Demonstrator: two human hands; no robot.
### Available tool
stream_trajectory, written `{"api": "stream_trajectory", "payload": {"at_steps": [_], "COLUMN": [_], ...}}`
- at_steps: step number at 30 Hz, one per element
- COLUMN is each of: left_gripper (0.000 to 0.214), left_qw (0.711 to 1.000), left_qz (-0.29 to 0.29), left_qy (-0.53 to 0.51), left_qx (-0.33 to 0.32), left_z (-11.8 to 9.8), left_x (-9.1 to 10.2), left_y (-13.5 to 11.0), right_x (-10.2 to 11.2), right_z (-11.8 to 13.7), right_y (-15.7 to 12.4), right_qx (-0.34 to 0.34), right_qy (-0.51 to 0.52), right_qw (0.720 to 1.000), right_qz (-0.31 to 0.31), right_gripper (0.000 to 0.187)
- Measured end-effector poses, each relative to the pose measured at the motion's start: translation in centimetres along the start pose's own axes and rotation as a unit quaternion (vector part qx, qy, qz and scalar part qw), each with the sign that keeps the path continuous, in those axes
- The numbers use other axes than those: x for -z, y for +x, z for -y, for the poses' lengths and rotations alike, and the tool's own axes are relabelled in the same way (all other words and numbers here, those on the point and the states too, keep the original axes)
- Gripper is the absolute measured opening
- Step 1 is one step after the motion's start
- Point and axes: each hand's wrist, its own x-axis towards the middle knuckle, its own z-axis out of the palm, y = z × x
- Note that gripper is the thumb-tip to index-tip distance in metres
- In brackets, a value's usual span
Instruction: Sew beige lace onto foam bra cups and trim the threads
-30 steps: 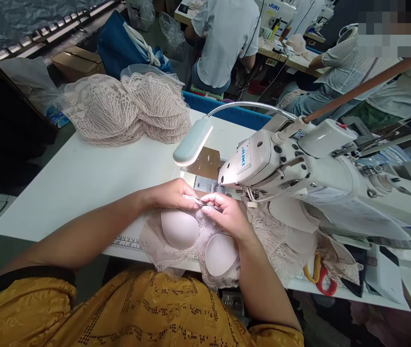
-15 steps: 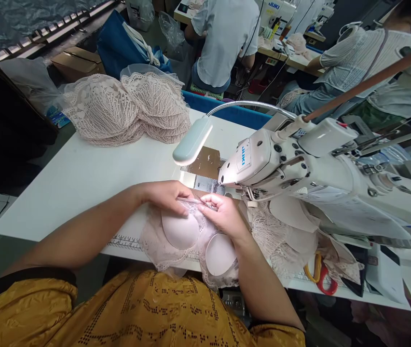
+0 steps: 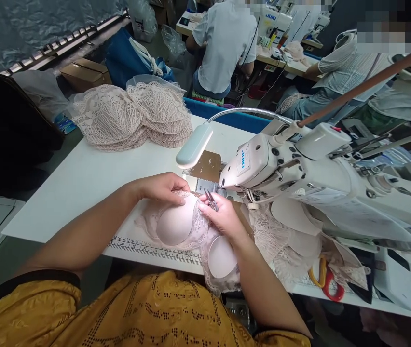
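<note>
A pale pink lace bra point(image 3: 176, 225) with smooth moulded cups lies partly raised at the table's front edge, its second cup point(image 3: 222, 257) hanging near my body. With fingers closed, my left hand point(image 3: 165, 187) pinches the upper edge of the left cup. My right hand point(image 3: 223, 214) is closed around small thread snips point(image 3: 211, 199), their dark blades pointing up and away. The thumb of that hand also presses the lace between the cups. Both hands are just in front of the sewing machine's needle area.
A white sewing machine point(image 3: 252, 159) stands at the right under a bent lamp point(image 3: 194, 144). Stacked lace bras point(image 3: 133, 115) sit at the back left. More lace pieces point(image 3: 281, 236) and red-handled scissors point(image 3: 333, 286) lie at right. A ruler strip point(image 3: 155, 249) runs along the front edge. Co-workers sit beyond.
My left hand has shifted slightly up and left along the cup edge. The snips in my right hand now point upward, and the bra has turned a little.
</note>
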Motion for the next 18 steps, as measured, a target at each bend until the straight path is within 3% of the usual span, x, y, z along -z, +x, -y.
{"api": "stream_trajectory", "payload": {"at_steps": [7,14,18], "left_gripper": [0.025,0.029,0.029], "left_qw": [0.996,0.995,0.989], "left_qz": [-0.078,-0.041,-0.066], "left_qy": [-0.001,-0.088,-0.128], "left_qx": [-0.036,0.016,0.032], "left_z": [0.0,0.4,0.2], "left_x": [-2.2,-2.9,-2.7], "left_y": [1.2,1.9,1.6], "right_x": [-0.3,0.0,0.9], "right_z": [0.0,-1.0,-1.6], "right_y": [-0.2,-0.2,-0.5], "right_qx": [0.038,0.05,0.024], "right_qy": [-0.003,0.035,0.085], "right_qw": [0.999,0.997,0.996], "right_qz": [-0.03,-0.041,-0.023], "right_gripper": [0.02,0.027,0.037]}}
